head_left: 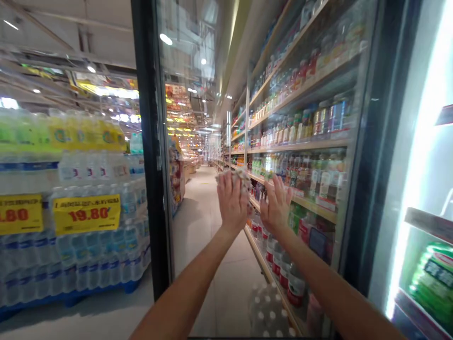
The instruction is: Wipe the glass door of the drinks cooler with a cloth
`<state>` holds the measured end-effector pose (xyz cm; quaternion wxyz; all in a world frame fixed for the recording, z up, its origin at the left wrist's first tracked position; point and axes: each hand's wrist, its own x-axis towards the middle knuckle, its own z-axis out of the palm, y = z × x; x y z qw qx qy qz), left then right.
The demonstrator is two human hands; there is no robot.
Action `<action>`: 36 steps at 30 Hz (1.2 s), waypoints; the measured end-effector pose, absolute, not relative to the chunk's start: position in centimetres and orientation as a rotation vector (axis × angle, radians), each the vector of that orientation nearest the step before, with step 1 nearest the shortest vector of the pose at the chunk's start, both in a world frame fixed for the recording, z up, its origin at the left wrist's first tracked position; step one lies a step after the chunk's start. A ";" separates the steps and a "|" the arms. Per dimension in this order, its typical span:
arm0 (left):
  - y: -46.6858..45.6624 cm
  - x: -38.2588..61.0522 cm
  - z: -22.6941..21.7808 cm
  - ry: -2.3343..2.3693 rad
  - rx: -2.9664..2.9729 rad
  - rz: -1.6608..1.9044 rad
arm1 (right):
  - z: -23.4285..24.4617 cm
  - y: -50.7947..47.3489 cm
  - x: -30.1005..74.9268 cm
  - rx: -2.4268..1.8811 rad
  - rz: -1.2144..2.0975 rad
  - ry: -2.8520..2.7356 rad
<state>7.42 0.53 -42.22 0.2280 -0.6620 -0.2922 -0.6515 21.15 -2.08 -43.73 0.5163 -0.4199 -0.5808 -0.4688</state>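
Both arms reach forward to the glass door (198,118) of a display fridge, which stands swung open in its dark frame. My left hand (231,203) presses a crumpled light cloth (243,182) with a spotted pattern against the glass; the cloth shows past the fingers' right side and tips. Just to its right, my right hand (276,208) lies with its fingers apart, palm toward the pane, holding nothing visible. Whether its whole palm touches the glass is hard to tell. A faint grey, white-dotted patch low in the pane looks like a reflection.
Through or mirrored in the glass, shelves of bottles (300,174) run along an aisle floor (198,189). Left of the door stand stacked packs of bottled water (95,250) with yellow price signs (87,214). At the right edge is the lit fridge interior with a green pack (433,278).
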 end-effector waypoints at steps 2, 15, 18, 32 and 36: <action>-0.5 8.3 -42.6 -0.779 -1.937 -1.809 | -43.8 -2.3 20.1 -0.912 -1.112 -1.548; 2.9 0.2 -44.5 -0.967 -1.749 -1.491 | -40.9 -0.5 16.2 -0.914 -1.331 -1.713; 2.6 0.3 -44.3 -0.963 -1.712 -1.457 | -40.9 -1.3 22.1 -0.986 -1.354 -1.544; 1.4 5.2 -43.4 -0.760 -1.837 -1.201 | -42.9 -1.6 22.5 -1.053 -1.287 -1.600; 1.7 5.5 -43.6 -0.769 -1.840 -1.213 | -43.2 -2.3 28.5 -1.209 -1.255 -1.357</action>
